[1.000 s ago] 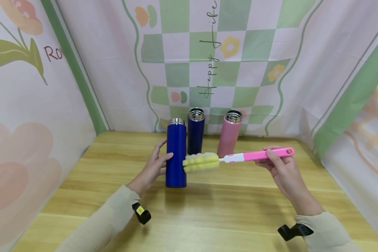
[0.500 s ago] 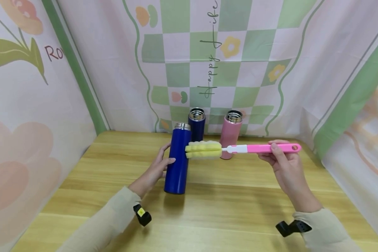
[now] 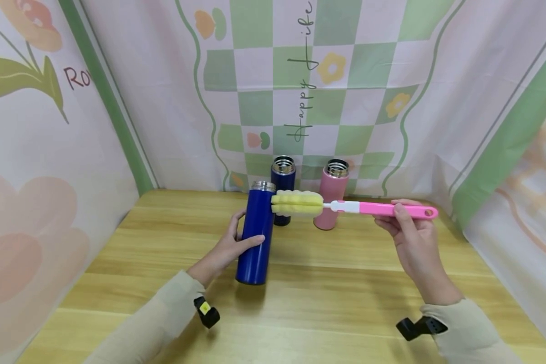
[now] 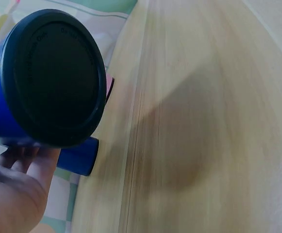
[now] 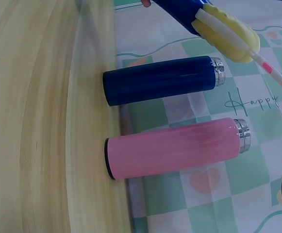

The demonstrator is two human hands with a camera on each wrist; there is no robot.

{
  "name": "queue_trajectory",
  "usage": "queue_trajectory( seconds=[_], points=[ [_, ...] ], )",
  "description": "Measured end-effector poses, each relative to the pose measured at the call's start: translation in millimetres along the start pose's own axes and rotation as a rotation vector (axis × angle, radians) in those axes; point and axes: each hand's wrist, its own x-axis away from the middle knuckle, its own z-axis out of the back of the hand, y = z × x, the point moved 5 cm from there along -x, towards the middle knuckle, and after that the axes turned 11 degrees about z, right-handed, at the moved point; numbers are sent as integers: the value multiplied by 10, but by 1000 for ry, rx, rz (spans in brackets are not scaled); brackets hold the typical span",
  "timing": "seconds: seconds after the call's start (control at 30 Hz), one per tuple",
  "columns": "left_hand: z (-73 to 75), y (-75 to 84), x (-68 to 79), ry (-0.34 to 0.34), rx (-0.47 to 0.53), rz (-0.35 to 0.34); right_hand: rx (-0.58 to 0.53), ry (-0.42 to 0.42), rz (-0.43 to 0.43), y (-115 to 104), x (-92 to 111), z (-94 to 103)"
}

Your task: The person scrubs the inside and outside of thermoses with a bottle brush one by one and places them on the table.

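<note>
My left hand (image 3: 229,250) grips a blue thermos bottle (image 3: 256,235) with a bare steel neck, its top leaning slightly right. The left wrist view shows its black base (image 4: 56,80) raised off the table. In my right hand (image 3: 414,242) is a bottle brush, pinched by its pink handle (image 3: 387,210) and held level. The brush's yellow sponge head (image 3: 297,203) points left, its tip right at the bottle's upper side, just below the neck. From the right wrist, the sponge (image 5: 228,34) overlaps the blue bottle (image 5: 182,14).
Behind stand a dark blue thermos bottle (image 3: 283,174) and a pink thermos bottle (image 3: 331,194), both without lids, upright on the wooden table (image 3: 327,313). A printed curtain (image 3: 368,65) hangs along the table's back and sides.
The blue bottle has tilted to the right and come down a little toward me. The brush has risen, so its sponge moved from the bottle's middle up near its neck.
</note>
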Motion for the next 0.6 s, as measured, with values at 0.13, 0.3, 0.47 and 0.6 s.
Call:
queue_trajectory(
  seconds=[0.13,0.3,0.47,0.6],
  points=[
    [1,-2,2,-18,6,3,17,7,13,-3,-2,3],
    [21,16,10,-8,-9,-6,19,7,32,-16,-15,15],
    [51,43,33,3,-7,-34,-28,-5,32,-17,-21,14],
    [70,64,40,40,-28,-44,-54,-14,8,1,-7,4]
  ],
)
